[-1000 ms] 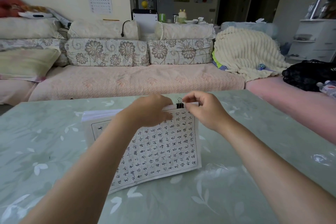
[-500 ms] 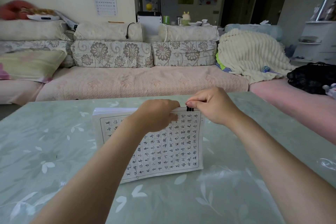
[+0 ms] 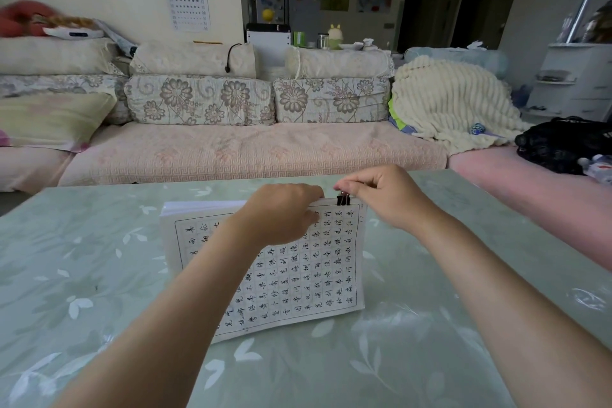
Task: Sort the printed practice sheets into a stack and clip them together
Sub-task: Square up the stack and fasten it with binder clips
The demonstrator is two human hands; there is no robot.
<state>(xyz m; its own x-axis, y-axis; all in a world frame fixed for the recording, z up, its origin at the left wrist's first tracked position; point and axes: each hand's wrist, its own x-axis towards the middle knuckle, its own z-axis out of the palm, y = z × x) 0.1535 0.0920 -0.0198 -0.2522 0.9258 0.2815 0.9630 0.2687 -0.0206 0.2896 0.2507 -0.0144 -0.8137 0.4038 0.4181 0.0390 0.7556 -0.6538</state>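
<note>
The right hand [image 3: 387, 199] has its thumb and forefinger pinched together on the wire handles of a black binder clip [image 3: 343, 199], which sits astride the far edge of the stack of practice sheets [image 3: 298, 275]. That pinch is the right grip: closed tight on the clip's handles, the other fingers curled in behind it. The clip's black body hangs just below the fingertips, biting the paper near the stack's far right corner.

Just to the left of that grip, the left hand [image 3: 281, 214] is folded over the same far edge of the stack, fingers wrapped behind the paper and the thumb side lying on the printed face. This grip is closed on the sheets and holds the edge lifted, so the stack tilts up toward the hands while its near edge rests on the worktop [image 3: 99, 275]. The gap between the two hands is small; they do not touch.

The top sheet shows a ruled grid of handwritten-style Chinese characters, running from under the left forearm down to the near edge. The layered page edges show to the left of the left grip. The worktop is pale green with a white leaf pattern under a glossy cover.
</note>
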